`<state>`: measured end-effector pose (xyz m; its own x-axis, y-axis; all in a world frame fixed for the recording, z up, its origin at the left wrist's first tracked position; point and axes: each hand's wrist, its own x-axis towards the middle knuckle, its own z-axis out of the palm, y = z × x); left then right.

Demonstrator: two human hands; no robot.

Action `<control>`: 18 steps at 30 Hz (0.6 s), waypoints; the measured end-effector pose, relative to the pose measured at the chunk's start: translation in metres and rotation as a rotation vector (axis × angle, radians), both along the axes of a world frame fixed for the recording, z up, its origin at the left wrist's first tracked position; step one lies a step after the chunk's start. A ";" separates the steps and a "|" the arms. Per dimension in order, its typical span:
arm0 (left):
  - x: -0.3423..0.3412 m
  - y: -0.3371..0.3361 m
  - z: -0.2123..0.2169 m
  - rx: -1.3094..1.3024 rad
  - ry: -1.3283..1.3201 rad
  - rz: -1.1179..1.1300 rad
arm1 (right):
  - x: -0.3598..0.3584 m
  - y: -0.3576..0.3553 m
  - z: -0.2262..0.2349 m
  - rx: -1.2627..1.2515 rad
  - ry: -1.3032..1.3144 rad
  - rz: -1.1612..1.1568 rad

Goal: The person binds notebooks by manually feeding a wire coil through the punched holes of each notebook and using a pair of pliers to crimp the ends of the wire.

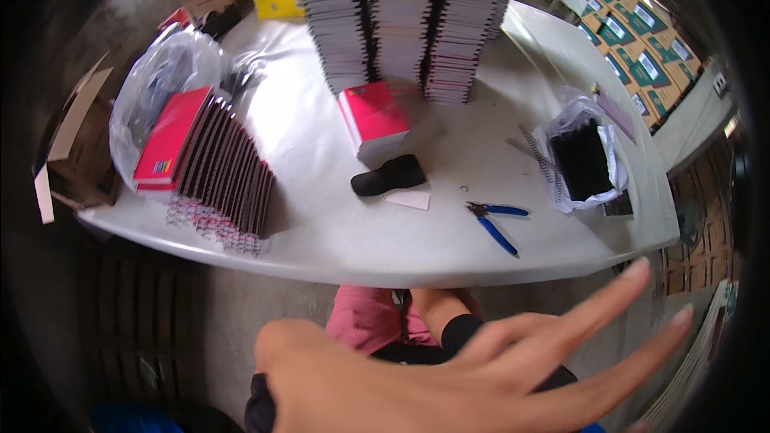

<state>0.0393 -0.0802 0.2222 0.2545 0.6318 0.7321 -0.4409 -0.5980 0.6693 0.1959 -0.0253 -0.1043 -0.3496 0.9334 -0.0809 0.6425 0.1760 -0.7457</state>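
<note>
The left hand (pixel 417 377) hangs close to the camera and blurred, empty, with its fingers spread; the state of the right hand cannot be told. Beyond the fingers, on the table (pixel 321 244), lie blue-handled pliers (pixel 499 226), jaws pointing away from the hand.

Labels first: ahead and to the left of the hand, a leaning pile of spiral notebooks (pixel 216 164) has a red cover with a small multicoloured mark, too small to read. Straight ahead, a short stack of red notebooks (pixel 377 116) shows a small mark too. Far off to the hand's right, stacked cartons (pixel 646 64) carry green panels and white labels, their print too small to make out.

The table has a pale, shiny top and a curved look near its edge. Farther from the hand stand tall notebook stacks (pixel 405 24) topped green, yellow and red. Nearer lies a black object (pixel 389 175) over a white card (pixel 409 199). Right of the pliers, a plastic-lined container (pixel 616 180) holds a dark mass, with loose coils (pixel 533 152) beside it. Below is grey floor (pixel 228 313), with slatted wood (pixel 132 313) to the hand's left.
</note>
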 end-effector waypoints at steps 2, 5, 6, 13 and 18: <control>-0.001 0.003 -0.001 0.095 0.063 0.018 | 0.004 -0.004 0.002 -0.011 0.006 -0.002; -0.007 0.011 0.001 0.285 0.206 0.074 | -0.001 0.003 -0.003 -0.008 -0.008 0.024; -0.010 0.009 0.002 0.357 0.277 0.128 | -0.002 0.005 -0.007 -0.001 -0.018 0.039; -0.047 -0.031 -0.015 -0.174 -0.219 -0.183 | -0.010 0.013 -0.016 0.013 -0.032 0.054; -0.067 0.021 -0.118 -0.215 -0.078 -0.220 | -0.009 0.008 -0.024 0.005 -0.091 0.020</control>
<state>-0.0282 -0.0590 0.1043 0.3505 0.7104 0.6103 -0.5987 -0.3312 0.7293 0.1874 -0.0172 -0.1283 -0.3596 0.9268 -0.1086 0.7039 0.1930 -0.6836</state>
